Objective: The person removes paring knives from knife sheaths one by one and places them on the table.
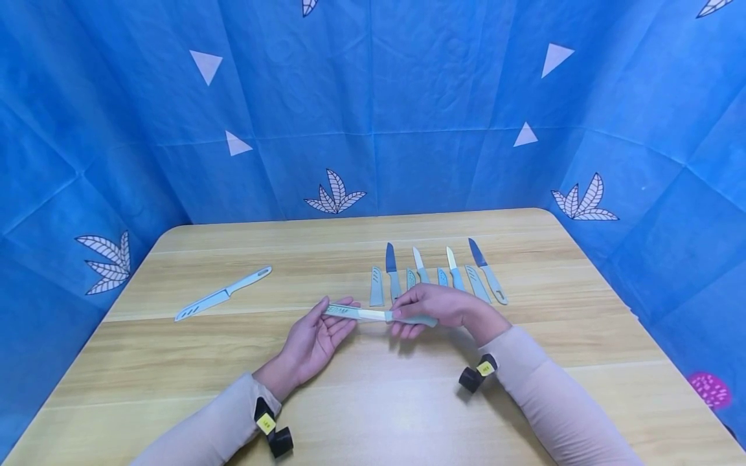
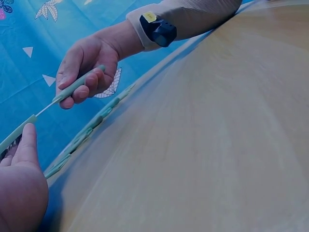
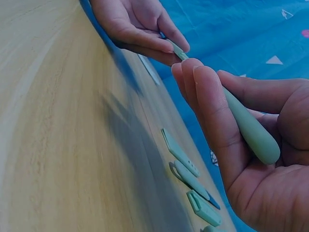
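Observation:
In the head view a pale green knife [image 1: 373, 315] is held level over the table, its light blade partly inside a green sheath [image 1: 342, 311]. My right hand [image 1: 431, 307] grips the handle, whose rounded end shows against the palm in the right wrist view. With the palm turned up, my left hand [image 1: 311, 343] pinches the sheath between thumb and fingers. A stretch of bare blade shows between sheath and handle. The blade's tip is hidden in the sheath.
Beyond my right hand lies a row: a dark-bladed knife [image 1: 391, 259], two light-bladed knives, another dark-bladed knife [image 1: 478, 254], and several sheaths [image 1: 376, 288] between them. A sheathed knife [image 1: 224, 294] lies at the left of the wooden table [image 1: 175, 375]. Blue patterned cloth [image 1: 431, 168] hangs around it.

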Demonstrator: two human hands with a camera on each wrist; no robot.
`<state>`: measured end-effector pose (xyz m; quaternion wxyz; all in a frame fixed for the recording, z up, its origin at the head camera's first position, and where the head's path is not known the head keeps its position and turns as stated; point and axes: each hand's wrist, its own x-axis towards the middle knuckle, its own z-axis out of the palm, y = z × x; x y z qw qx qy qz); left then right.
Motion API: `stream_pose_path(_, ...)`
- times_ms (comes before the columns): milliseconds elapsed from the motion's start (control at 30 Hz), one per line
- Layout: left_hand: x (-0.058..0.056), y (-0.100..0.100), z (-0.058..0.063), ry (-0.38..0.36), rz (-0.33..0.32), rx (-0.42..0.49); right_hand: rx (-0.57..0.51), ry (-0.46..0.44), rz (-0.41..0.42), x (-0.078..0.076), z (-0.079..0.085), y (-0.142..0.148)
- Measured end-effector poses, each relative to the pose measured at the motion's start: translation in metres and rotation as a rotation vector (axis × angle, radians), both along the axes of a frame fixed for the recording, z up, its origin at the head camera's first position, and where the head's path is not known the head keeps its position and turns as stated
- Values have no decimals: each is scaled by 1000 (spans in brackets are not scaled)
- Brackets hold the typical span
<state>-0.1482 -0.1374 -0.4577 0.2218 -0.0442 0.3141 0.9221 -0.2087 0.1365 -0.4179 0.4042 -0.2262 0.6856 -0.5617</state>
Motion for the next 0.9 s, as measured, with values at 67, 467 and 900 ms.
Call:
stream_pose_path(67, 0, 0, 0, -5, 6, -3, -4, 0, -6, 0, 0, 1)
stream_pose_path(467, 0, -1, 0, 6, 36, -21, 3, -7, -19, -2, 2, 6)
stream_pose_path(900, -2, -5, 1, 34, 53, -19, 22, 34, -17, -4, 7, 14)
